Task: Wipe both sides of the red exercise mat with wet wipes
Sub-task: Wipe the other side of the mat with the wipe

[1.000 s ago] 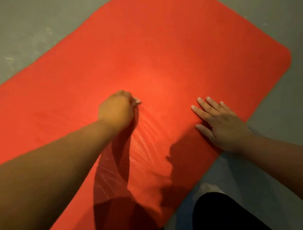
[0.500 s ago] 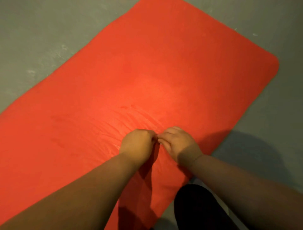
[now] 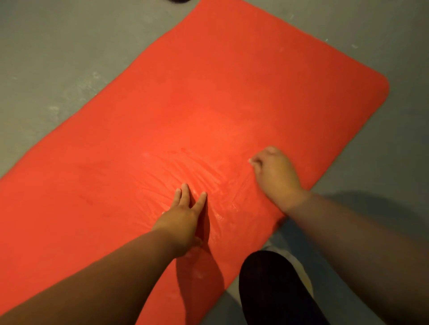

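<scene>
The red exercise mat (image 3: 209, 97) lies flat on the grey floor, running diagonally from lower left to upper right. Wet streaks shine on it between my hands. My left hand (image 3: 185, 213) rests flat on the mat with straight, spread fingers. Near the mat's right edge, my right hand (image 3: 274, 171) is curled into a fist and presses on the mat. A small white bit of wet wipe (image 3: 251, 160) shows at its fingertips; the remainder is hidden under the fist.
Grey concrete floor (image 3: 69, 58) surrounds the mat. My dark-clad knee (image 3: 274, 287) is at the mat's near edge, lower right. A dark object (image 3: 178, 1) peeks in at the top edge.
The wipe passed from my left hand to my right when they met. My right hand has moved right with it; my left hand has opened flat on the mat.
</scene>
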Motion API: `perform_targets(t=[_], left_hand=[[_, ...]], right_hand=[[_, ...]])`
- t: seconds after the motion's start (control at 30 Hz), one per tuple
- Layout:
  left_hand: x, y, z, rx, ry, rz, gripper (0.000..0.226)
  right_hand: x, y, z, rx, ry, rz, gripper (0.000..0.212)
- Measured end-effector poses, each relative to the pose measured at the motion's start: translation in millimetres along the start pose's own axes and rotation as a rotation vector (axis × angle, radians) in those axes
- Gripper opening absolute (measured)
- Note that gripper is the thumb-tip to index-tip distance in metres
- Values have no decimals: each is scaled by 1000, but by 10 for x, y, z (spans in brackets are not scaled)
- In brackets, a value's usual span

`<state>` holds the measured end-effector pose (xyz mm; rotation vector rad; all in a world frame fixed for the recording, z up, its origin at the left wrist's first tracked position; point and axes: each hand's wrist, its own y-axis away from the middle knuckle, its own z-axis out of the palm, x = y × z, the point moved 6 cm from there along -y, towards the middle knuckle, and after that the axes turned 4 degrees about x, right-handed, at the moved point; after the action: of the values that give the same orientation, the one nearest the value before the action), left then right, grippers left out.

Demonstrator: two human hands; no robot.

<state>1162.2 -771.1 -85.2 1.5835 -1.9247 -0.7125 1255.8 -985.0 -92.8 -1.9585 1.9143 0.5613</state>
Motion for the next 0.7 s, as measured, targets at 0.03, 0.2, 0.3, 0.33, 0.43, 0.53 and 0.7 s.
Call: perform_targets(t=[0.03, 0.2, 0.3, 0.33, 0.43, 0.53, 0.7], left_hand=[[6, -2, 5, -3, -2, -3, 115], [14, -1, 6, 2, -21, 1, 116], [41, -7, -15, 6, -20, 0, 116], [56, -1, -19, -5, -24, -4, 115], [114, 2, -34, -35, -40, -18, 113], [120, -6, -25, -49, -42, -31, 111], [124, -2, -17, -46, -32, -24, 112]], right_hand=[[-235, 204, 172, -136, 32, -138, 14], [-578, 777, 338, -405, -18, -507, 18], [26, 102, -76, -143, -25, -154, 17], [270, -88, -278, -16, -30, 5, 14], [493, -175, -493, 103, 58, 170, 14], [-72, 395, -85, -172, 126, -122, 19], [-369, 834, 122, -403, 5, -410, 20]])
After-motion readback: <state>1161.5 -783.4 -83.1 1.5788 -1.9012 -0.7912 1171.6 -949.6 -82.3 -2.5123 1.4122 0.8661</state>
